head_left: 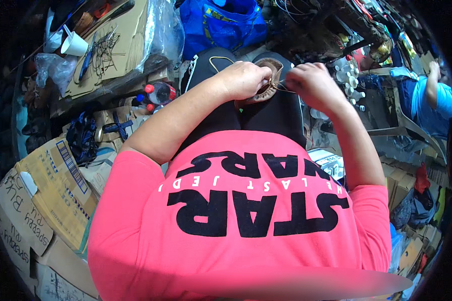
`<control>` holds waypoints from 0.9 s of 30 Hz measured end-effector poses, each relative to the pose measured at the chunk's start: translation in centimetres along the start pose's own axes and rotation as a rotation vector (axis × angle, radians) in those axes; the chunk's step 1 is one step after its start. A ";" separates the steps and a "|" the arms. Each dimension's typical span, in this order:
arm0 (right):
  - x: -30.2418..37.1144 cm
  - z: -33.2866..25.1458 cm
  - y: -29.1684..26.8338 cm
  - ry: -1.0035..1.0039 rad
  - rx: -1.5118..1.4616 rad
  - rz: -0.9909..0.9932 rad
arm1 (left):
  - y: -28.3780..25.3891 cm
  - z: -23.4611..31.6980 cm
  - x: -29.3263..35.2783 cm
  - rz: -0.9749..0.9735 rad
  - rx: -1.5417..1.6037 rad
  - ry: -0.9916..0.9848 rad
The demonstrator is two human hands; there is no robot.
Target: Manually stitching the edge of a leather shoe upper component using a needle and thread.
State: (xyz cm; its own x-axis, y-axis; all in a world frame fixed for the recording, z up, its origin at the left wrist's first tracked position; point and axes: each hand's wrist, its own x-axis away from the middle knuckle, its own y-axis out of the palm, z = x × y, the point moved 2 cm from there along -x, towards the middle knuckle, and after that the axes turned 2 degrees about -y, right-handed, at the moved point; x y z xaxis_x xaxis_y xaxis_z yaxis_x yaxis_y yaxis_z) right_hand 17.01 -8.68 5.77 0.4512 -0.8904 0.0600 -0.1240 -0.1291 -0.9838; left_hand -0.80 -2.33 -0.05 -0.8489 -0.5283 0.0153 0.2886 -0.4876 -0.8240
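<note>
A brown leather shoe (258,98) with a stitched rim rests between my thighs, its opening turned up. Over its edge my left hand (243,80) is closed, fingers pinched at the rim; a pale cord (213,61) loops out beside that hand. Just right of the shoe, my right hand (311,83) is closed with its fingertips together. Thin thread (285,89) runs from the shoe's rim to these fingers, which hold it. Whether a needle is in either hand is too small to tell.
Beyond my knees lies a blue bag (221,30). At left, a cardboard-covered bench (130,45) bears wires and a white cup (75,44); red-capped bottles (160,93) sit below. Cardboard boxes (55,185) crowd the lower left. A person in blue (439,105) is at far right.
</note>
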 end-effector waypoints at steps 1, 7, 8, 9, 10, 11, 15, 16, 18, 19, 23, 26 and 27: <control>-0.4 -0.5 0.7 -0.064 0.074 0.014 | 0.0 -0.1 0.0 0.029 0.005 0.057; -0.7 0.2 1.8 -0.160 0.051 -0.051 | -0.7 -1.1 1.8 0.033 -0.016 0.135; 0.1 1.1 2.1 -0.164 0.050 -0.052 | -1.2 -1.5 2.8 0.033 -0.015 0.131; 1.3 2.4 2.4 -0.101 0.033 0.005 | -2.0 -2.1 4.2 0.064 -0.099 0.106; 2.5 3.8 2.6 -0.039 0.017 0.063 | -2.9 -2.8 5.4 0.097 -0.183 0.080; 4.0 5.8 3.1 0.188 -0.239 0.020 | -3.9 -3.9 6.7 0.163 -0.139 -0.020; 4.2 6.7 2.3 0.498 -1.268 0.358 | -7.8 -2.4 7.5 0.318 0.504 -0.228; 2.5 5.3 1.6 0.484 -1.454 0.515 | -8.4 -0.9 6.3 0.363 0.661 -0.135; -0.4 3.6 1.7 0.196 -1.770 0.544 | -8.1 2.4 3.7 0.349 0.949 0.033; -1.8 1.8 1.6 0.180 -1.854 0.599 | -7.0 3.3 2.7 0.298 1.000 0.121; -1.1 -1.5 1.0 0.086 -1.819 0.225 | -4.7 4.3 3.4 -0.036 0.968 0.054; 3.3 1.4 2.6 0.271 -0.896 0.017 | -6.3 -0.4 7.3 0.215 -0.012 0.128; 5.6 3.3 3.3 0.292 -0.725 0.073 | -8.1 -2.3 9.1 0.257 -0.210 0.089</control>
State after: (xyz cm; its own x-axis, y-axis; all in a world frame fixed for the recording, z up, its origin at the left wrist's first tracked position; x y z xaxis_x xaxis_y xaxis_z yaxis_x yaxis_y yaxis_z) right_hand 22.05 -12.65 2.33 0.1815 -0.9733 0.1404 -0.7355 -0.2291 -0.6377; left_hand -11.87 -1.58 5.48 -0.7983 -0.5481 -0.2497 0.4084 -0.1878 -0.8933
